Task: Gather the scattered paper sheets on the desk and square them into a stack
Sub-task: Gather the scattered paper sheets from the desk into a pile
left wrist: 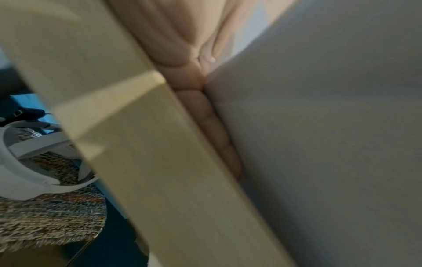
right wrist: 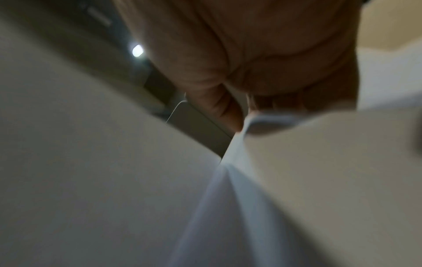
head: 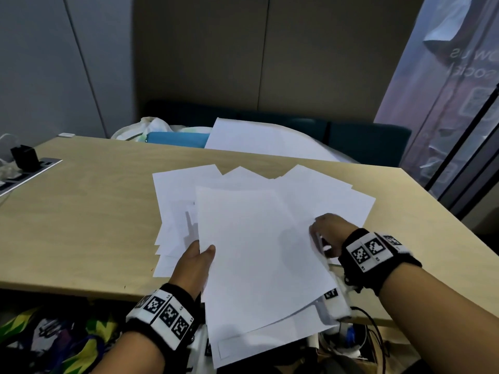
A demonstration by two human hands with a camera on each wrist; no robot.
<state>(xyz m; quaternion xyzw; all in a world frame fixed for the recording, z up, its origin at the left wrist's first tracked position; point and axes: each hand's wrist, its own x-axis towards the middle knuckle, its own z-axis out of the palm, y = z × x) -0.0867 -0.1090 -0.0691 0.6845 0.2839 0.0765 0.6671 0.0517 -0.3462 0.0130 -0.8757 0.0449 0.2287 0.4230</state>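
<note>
A bundle of white paper sheets is lifted off the wooden desk and juts past its near edge. My left hand grips the bundle's left edge, thumb on top; the left wrist view has the fingers under the paper. At the bundle's right edge my right hand pinches the sheets; the right wrist view shows the thumb against a paper edge. More loose sheets lie fanned on the desk behind and under the bundle.
A power strip with a black adapter sits at the desk's left edge. Beyond the far edge are a blue folder, a plastic bag and a large white sheet. A colourful bag and cables lie below the near edge.
</note>
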